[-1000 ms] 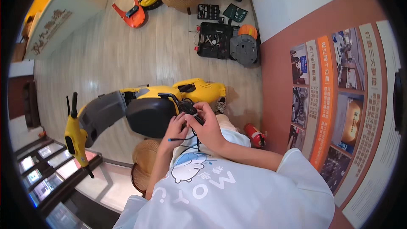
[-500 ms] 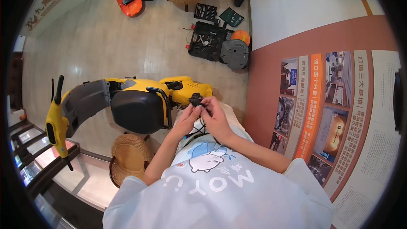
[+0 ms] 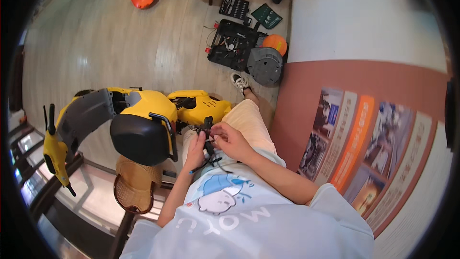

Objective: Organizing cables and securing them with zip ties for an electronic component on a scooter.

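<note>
Close in front of my shirt, a small black part [image 3: 208, 121] with several thin black cables [image 3: 216, 164] hanging from it is held up between my hands. My left hand [image 3: 195, 150] is closed around its lower left side. From the right, my right hand [image 3: 232, 142] pinches at the same part with bent fingers. The part's exact kind is too small and dark to make out. Just beyond my hands lies the yellow tail [image 3: 206, 108] of a scooter, and its black seat [image 3: 138, 139] is at the left.
An open black toolbox [image 3: 233, 48], a socket set [image 3: 234, 7], a grey cover [image 3: 264, 65] and an orange disc [image 3: 274, 44] lie on the floor ahead. A wicker chair [image 3: 137, 187] stands at left. A wall with printed panels [image 3: 354, 139] rises at right.
My view has shifted, and my right foot now shows. The hands have moved slightly apart, left hand lower, exposing more of the black part and cables.
</note>
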Motion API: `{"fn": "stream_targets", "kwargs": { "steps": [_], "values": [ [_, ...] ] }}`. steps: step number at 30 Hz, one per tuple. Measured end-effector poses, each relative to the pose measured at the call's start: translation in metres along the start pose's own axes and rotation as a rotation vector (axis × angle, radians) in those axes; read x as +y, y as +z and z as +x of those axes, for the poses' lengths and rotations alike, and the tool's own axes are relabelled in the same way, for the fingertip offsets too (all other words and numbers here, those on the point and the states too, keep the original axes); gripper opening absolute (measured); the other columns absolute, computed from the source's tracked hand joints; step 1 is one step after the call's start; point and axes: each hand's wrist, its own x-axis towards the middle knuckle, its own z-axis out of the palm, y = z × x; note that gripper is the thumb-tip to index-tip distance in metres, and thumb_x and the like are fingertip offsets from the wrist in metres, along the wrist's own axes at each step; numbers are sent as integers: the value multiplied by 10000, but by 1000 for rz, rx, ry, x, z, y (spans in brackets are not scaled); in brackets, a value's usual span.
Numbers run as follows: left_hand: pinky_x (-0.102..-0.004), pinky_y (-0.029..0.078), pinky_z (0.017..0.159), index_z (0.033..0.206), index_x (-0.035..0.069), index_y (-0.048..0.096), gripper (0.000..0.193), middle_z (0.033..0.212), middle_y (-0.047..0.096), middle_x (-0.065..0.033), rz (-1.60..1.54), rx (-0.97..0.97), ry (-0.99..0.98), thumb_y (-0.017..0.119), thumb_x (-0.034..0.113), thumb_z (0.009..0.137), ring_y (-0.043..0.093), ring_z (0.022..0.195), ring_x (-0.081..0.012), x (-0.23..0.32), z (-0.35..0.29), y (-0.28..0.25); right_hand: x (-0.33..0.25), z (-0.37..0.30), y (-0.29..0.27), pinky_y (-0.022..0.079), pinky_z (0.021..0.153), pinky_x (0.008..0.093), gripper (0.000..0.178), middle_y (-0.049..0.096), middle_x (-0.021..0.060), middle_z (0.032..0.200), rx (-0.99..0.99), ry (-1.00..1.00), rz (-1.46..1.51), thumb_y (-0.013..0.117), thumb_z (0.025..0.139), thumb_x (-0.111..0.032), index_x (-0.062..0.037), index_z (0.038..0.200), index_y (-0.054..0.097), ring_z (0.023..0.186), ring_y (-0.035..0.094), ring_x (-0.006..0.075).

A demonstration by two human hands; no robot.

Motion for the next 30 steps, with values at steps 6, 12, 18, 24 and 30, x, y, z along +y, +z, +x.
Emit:
{"fn": "stream_targets", "kwargs": {
  "steps": [6, 12, 18, 24, 30],
  "values": [
    [-256, 386, 426, 872, 59, 578, 554, 560, 556, -42, -440, 554, -300, 389, 564, 1002, 520, 447, -135, -64, 54, 85, 71, 85, -146, 479, 894, 474, 293, 604, 193, 1116, -4, -3, -666, 588, 853, -129, -5, 1118, 562, 1045, 585, 376],
    [-252, 385, 456, 914, 36, 618, 519, 589, 548, -22, -273, 435, -508, 382, 482, 1035, 510, 482, -110, -46, 90, 158, 124, 134, -253, 428, 974, 481, 325, 556, 181, 1203, -173, 187, -878, 605, 859, -181, -46, 1149, 555, 1139, 518, 395],
    [-242, 392, 514, 937, 28, 630, 495, 666, 571, -20, -411, 418, -597, 360, 426, 1050, 500, 549, -93, -63, 119, 216, 152, 156, -303, 432, 966, 480, 324, 521, 173, 1214, -98, 395, -692, 607, 868, -195, -96, 1170, 547, 1131, 513, 403],
    [-256, 437, 544, 971, 10, 635, 535, 702, 599, -39, -373, 353, -683, 368, 469, 1039, 540, 579, -125, -62, 125, 236, 159, 163, -318, 443, 946, 488, 333, 515, 195, 1191, -131, 370, -717, 612, 861, -192, -92, 1169, 534, 1111, 515, 423],
    [-242, 421, 556, 961, 18, 647, 548, 704, 601, -36, -333, 346, -697, 358, 477, 1040, 541, 603, -109, -61, 140, 248, 160, 162, -330, 443, 946, 487, 332, 523, 192, 1190, -113, 370, -676, 619, 858, -194, -96, 1164, 538, 1108, 518, 419]
  ]
}}
